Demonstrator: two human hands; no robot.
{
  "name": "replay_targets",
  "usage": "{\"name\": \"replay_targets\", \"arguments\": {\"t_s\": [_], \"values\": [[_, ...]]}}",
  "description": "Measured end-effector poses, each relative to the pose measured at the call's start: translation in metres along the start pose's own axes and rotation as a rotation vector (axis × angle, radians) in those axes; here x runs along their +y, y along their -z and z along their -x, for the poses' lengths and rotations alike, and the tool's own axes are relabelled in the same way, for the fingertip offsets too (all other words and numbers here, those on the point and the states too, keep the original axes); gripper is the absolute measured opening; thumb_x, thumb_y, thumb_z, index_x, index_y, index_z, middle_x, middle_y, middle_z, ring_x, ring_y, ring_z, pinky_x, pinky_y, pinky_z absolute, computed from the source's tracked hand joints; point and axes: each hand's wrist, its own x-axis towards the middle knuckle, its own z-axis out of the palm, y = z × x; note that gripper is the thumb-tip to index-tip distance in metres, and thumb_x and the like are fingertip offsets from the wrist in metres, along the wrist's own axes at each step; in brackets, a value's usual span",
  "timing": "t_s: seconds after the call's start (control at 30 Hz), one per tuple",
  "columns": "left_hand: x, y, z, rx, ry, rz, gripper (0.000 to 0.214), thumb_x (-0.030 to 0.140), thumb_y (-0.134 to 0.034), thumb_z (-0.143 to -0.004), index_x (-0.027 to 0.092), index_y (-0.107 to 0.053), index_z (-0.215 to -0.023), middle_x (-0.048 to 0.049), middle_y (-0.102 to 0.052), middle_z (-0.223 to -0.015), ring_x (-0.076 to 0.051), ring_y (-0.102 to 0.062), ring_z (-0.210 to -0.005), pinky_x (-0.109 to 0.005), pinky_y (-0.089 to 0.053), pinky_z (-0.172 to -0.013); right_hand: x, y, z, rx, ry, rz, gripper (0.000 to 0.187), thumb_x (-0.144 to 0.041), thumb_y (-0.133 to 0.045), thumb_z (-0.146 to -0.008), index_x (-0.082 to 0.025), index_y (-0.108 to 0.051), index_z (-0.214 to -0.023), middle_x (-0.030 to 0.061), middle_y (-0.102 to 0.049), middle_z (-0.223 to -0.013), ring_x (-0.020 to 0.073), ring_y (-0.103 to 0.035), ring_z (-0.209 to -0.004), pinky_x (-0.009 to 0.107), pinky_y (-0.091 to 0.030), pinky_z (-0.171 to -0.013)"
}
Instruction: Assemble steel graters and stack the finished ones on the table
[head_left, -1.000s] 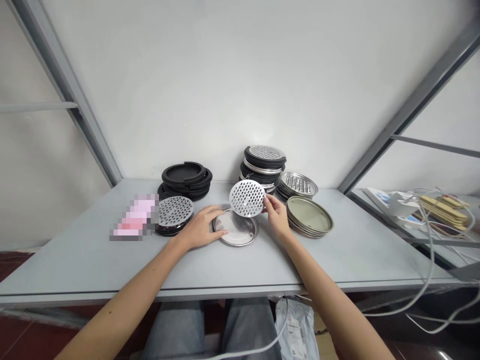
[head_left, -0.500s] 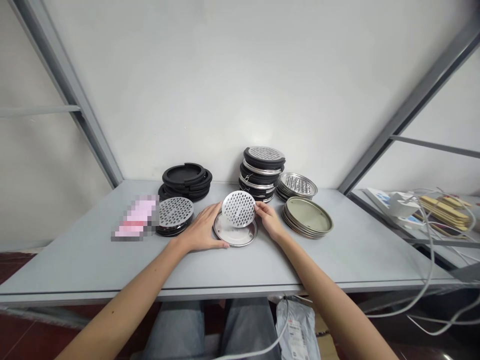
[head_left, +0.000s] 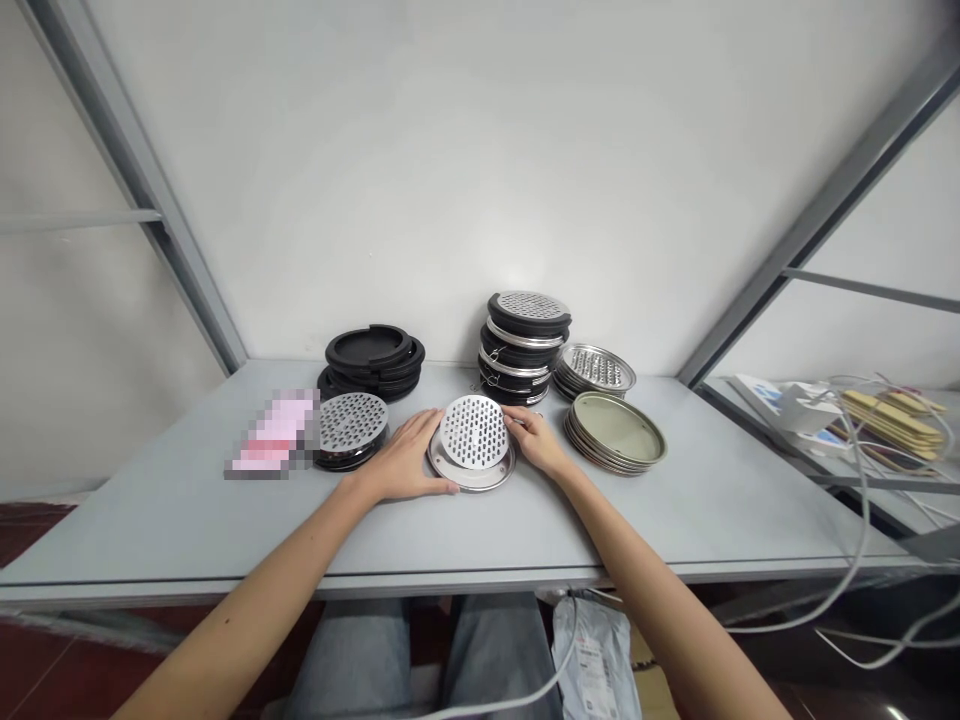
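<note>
A round metal plate with a raised rim (head_left: 474, 483) lies on the desk in front of me. My left hand (head_left: 409, 462) grips its left side, thumb along the near rim and fingers along the far left. Between the thumb and fingers of my right hand (head_left: 535, 440) is the right edge of a perforated grater disc (head_left: 474, 432). The disc lies over the far part of the plate, slightly tilted, leaving the near rim showing. Whether it touches the plate's bottom I cannot tell.
Grater discs (head_left: 350, 422) are piled at left, with black rings (head_left: 369, 350) behind. A tall stack of clamped black-and-silver rings (head_left: 523, 355) stands at the back. Metal grater plates (head_left: 598, 370) and olive lids (head_left: 619, 432) are at right. A blurred pink item (head_left: 274, 430) lies far left.
The grater disc has been lowered toward me and a little left, from standing steeply to lying flatter over the plate. My right hand moved with it; my left hand stayed put.
</note>
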Motion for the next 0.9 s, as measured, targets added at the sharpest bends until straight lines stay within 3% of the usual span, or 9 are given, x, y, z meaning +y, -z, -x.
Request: {"name": "replay_targets", "arguments": {"t_s": [0.13, 0.33, 0.53, 0.73, 0.9], "values": [[0.002, 0.001, -0.001, 0.017, -0.033, 0.034, 0.111, 0.058, -0.077, -0.064, 0.023, -0.018, -0.151, -0.0153, -0.029, -0.153, -0.036, -0.027, -0.141, -0.052, -0.030, -0.113, 0.001, -0.001, 0.001, -0.035, 0.022, 0.045, 0.032, -0.032, -0.049, -0.089, -0.020, -0.070, -0.110, 0.0103, -0.068, -0.113, 0.0255, -0.060, -0.106, 0.046, -0.042, -0.099], [-0.001, -0.002, -0.001, 0.010, -0.009, -0.014, 0.097, 0.060, -0.072, -0.069, 0.019, -0.029, -0.147, -0.0163, -0.030, -0.152, -0.034, -0.027, -0.141, -0.050, -0.028, -0.114, 0.002, -0.005, 0.006, -0.060, 0.009, 0.142, 0.034, -0.018, -0.055, -0.081, -0.020, -0.068, -0.113, 0.0128, -0.058, -0.124, 0.0252, -0.054, -0.117, 0.045, -0.041, -0.103], [0.000, -0.001, -0.001, -0.028, -0.008, -0.023, 0.093, 0.061, -0.067, -0.073, 0.019, -0.030, -0.147, -0.0146, -0.034, -0.150, -0.033, -0.030, -0.140, -0.049, -0.028, -0.114, -0.003, -0.004, 0.008, -0.061, 0.059, 0.203, 0.031, -0.016, -0.049, -0.084, -0.021, -0.070, -0.106, 0.0120, -0.060, -0.119, 0.0246, -0.056, -0.113, 0.045, -0.040, -0.102], [0.000, -0.002, -0.001, -0.033, -0.005, -0.011, 0.089, 0.062, -0.066, -0.074, 0.020, -0.034, -0.146, -0.0133, -0.036, -0.150, -0.033, -0.030, -0.139, -0.049, -0.028, -0.114, -0.014, -0.006, 0.013, -0.074, 0.112, 0.272, 0.025, -0.028, -0.054, -0.087, -0.019, -0.071, -0.104, 0.0120, -0.064, -0.114, 0.0258, -0.057, -0.110, 0.044, -0.040, -0.101], [0.004, 0.000, -0.002, -0.079, 0.085, -0.021, 0.094, 0.063, -0.068, -0.072, 0.014, -0.034, -0.145, -0.0174, -0.031, -0.152, -0.035, -0.025, -0.141, -0.052, -0.025, -0.115, -0.019, -0.009, 0.017, -0.122, 0.181, 0.333, 0.030, -0.035, -0.067, -0.080, -0.018, -0.071, -0.104, 0.0123, -0.062, -0.117, 0.0277, -0.055, -0.112, 0.045, -0.040, -0.101]]}}
